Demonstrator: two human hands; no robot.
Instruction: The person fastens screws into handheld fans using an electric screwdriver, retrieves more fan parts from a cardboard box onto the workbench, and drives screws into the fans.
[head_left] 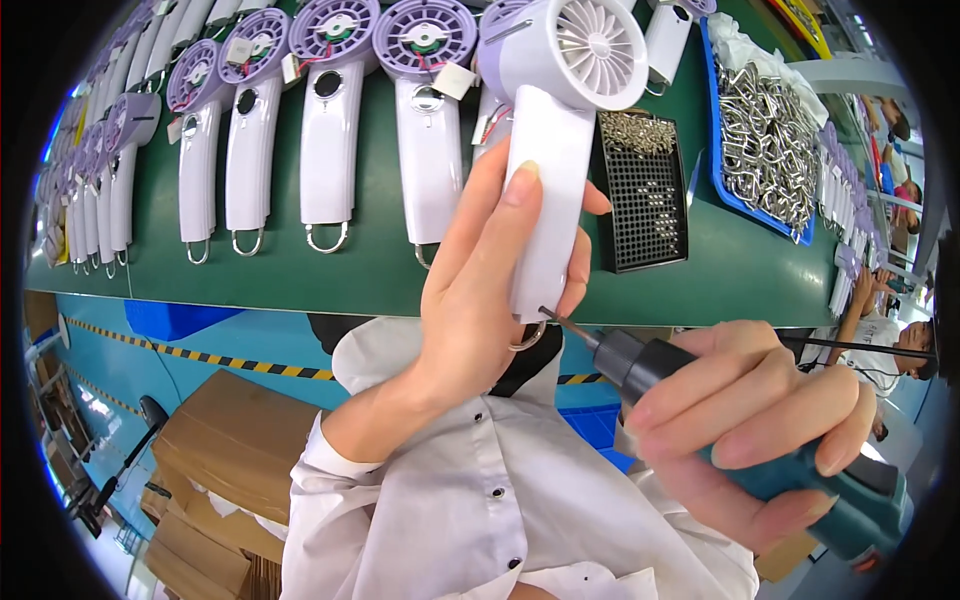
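My left hand (480, 270) is closed around the white handle of a handheld fan (552, 190), its round lavender-and-white head tilted up and away from me. At the handle's lower end hangs a metal loop (528, 338). Wrapped in my right hand (750, 430) is a teal and black electric screwdriver (640, 365). Its thin bit points up and left, the tip at a small hole near the handle's bottom end. Whether a screw sits in that hole is too small to tell.
Several part-built fans (330, 150) with open lavender heads lie in a row on the green table (300, 285). A black perforated screw tray (640, 235) lies right of my left hand. Beyond it a blue bin (712, 120) holds metal loops. Cardboard boxes (235, 440) stand at lower left. Other people are at far right.
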